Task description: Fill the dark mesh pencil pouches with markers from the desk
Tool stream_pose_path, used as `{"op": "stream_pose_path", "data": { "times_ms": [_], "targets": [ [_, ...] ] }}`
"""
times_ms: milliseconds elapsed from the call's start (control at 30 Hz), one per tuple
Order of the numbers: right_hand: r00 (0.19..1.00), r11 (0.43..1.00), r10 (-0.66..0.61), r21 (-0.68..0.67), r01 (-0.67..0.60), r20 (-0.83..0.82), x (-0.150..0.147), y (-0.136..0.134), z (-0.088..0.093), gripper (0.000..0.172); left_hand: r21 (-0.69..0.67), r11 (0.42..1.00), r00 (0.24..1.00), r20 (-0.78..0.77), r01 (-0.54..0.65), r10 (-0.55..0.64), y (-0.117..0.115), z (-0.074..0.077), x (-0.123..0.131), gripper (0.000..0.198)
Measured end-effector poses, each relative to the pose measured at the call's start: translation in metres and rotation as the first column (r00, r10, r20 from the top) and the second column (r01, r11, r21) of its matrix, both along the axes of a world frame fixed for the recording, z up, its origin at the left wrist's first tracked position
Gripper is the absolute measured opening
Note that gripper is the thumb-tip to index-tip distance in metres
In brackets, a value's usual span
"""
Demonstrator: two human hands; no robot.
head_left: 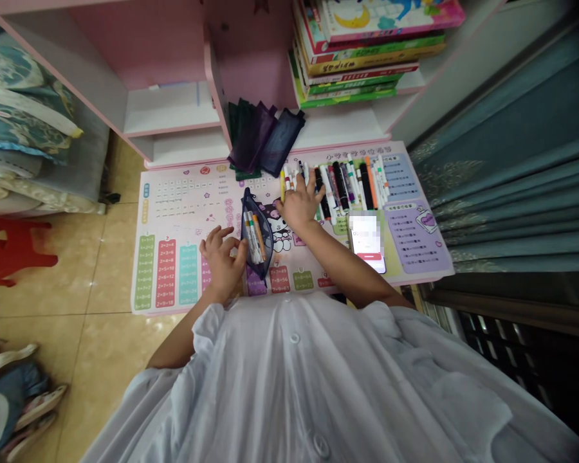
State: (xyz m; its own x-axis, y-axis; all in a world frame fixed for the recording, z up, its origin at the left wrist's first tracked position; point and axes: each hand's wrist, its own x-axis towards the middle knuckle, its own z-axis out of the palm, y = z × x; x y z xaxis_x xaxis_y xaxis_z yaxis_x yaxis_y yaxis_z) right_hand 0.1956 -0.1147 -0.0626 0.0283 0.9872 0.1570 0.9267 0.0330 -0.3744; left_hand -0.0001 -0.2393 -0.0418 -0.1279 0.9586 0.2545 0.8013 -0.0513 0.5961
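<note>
A dark blue mesh zip pouch (267,225) lies on the desk in front of me with its mouth spread apart. Several pens and markers (253,238), white and orange among them, are inside it. My left hand (224,262) is at the pouch's left edge, fingers apart, the thumb side against or very close to the mesh. To the right, my right hand (300,204) reaches over the left end of a row of markers and pens (340,183), its fingers spread and their tips among the pens. Whether a fingertip presses on one is hard to see.
More mesh pouches (280,143), purple, blue and green, are piled against the shelf. A phone (367,241) with a lit screen lies right of my right forearm. Books (357,64) are stacked on the shelf. A printed mat (174,212) covers the desk; a curtain (502,167) hangs at right.
</note>
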Motion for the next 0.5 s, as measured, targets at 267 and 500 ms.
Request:
{"op": "stream_pose_path", "data": {
  "times_ms": [267, 500],
  "targets": [
    [1.000, 1.000, -0.016, -0.015, 0.016, -0.022, -0.004, -0.031, 0.038, 0.021, 0.002, 1.000, 1.000, 0.002, 0.001, -0.001, 0.000, -0.001, -0.001, 0.024],
    [0.977, 0.983, 0.181, 0.011, -0.181, -0.111, -0.020, -0.096, 0.070, 0.017, 0.021, 1.000, 1.000, -0.009, 0.001, -0.001, 0.000, -0.002, 0.000, 0.023]
  ]
}}
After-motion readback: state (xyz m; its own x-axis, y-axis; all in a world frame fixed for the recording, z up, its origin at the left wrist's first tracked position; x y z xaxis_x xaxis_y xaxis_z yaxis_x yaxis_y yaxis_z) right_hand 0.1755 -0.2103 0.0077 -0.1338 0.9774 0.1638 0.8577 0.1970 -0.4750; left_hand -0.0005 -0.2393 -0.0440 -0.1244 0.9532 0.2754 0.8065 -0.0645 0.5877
